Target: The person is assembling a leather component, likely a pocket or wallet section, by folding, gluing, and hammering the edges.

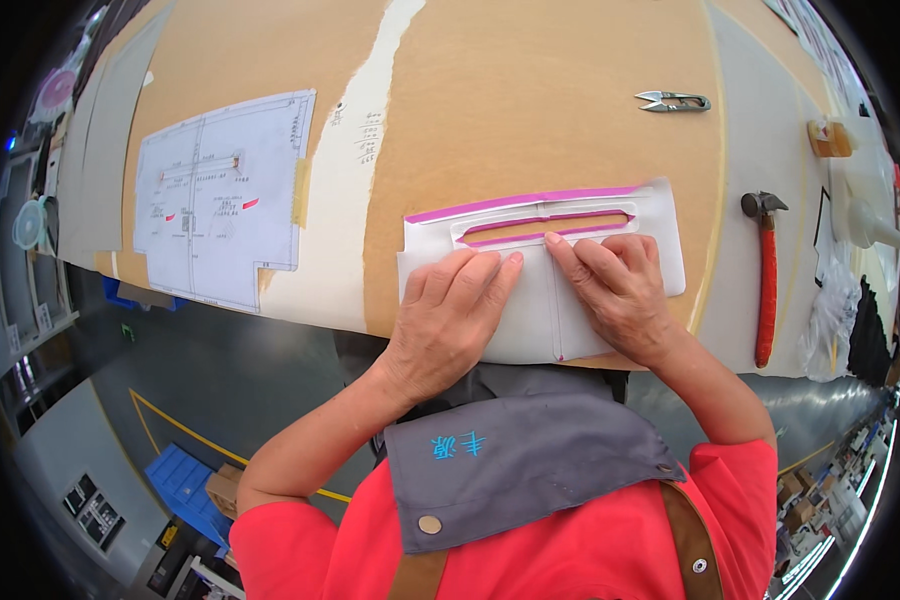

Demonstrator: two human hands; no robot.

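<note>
A white panel [523,328] lies flat on the table in front of me, with a purple strip along its far edge. A long narrow slot [530,231], edged in purple, runs across it and shows tan board through the opening. My left hand [450,305] rests on the panel's left part, fingers bent and together, their tips just below the slot. On the other side, my right hand [618,290] has bent fingers, with one fingertip pressed at the middle of the slot's lower edge. The undersides of both hands are hidden.
A white pattern sheet [220,240] with line drawings lies at the left. Thread snips [673,102] lie at the far right, and a red-handled hammer [766,290] lies nearer. Clear plastic [830,320] and black cloth [870,335] are at the right edge.
</note>
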